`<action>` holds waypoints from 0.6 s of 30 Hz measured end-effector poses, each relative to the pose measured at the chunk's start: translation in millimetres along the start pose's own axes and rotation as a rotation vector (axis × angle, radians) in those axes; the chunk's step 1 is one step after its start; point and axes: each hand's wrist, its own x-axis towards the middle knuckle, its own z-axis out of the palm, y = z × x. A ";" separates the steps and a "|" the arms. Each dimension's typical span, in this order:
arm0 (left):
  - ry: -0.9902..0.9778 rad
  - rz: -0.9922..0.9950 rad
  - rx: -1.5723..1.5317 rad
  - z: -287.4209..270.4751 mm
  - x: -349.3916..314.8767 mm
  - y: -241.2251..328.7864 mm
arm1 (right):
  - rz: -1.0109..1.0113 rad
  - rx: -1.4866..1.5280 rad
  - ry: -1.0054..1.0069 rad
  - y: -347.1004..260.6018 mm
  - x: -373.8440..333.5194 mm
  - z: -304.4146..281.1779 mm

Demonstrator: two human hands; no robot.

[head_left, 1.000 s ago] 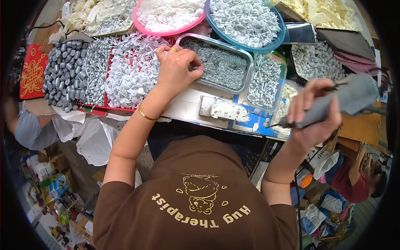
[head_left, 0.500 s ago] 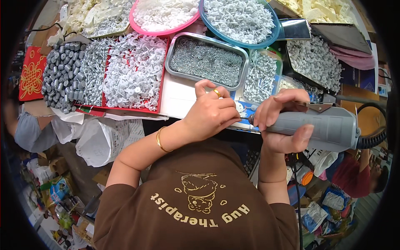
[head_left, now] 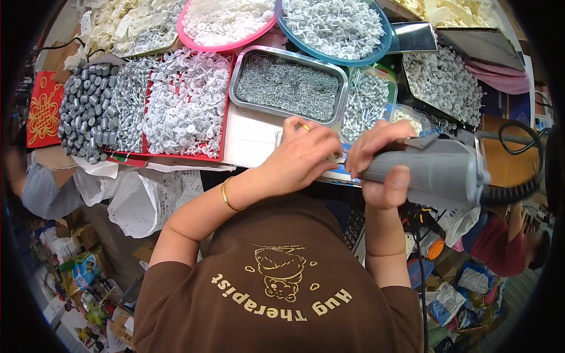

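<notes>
I see the right hand point(head_left: 379, 159) wrapped tight round a grey power tool point(head_left: 438, 170), near right of the metal tray point(head_left: 235, 94). Left hand point(head_left: 303, 156) pinches at the tool's tip; what it holds, I cannot tell.

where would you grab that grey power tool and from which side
Grip the grey power tool around its long rounded barrel, coming from its near side, as the right hand does: fingers wrap over the top, thumb underneath. The barrel lies roughly level and is narrow enough to encircle. Avoid the rear end, where the black cord leaves, and the tip, where the left hand works.
</notes>
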 end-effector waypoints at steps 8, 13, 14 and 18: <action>-0.128 -0.067 -0.077 -2.5 1.6 -4.3 | 0.022 0.107 -0.195 4.8 1.0 -10.5; -0.107 -0.100 -0.106 0.0 -0.3 -0.3 | -0.156 0.108 -0.008 3.6 6.3 -4.8; -0.109 -0.102 -0.109 0.6 -1.6 1.0 | -0.131 0.061 0.003 9.7 11.3 -5.1; -0.080 -0.124 -0.112 -2.4 0.6 -2.0 | -0.141 0.010 -0.113 26.3 17.0 -5.6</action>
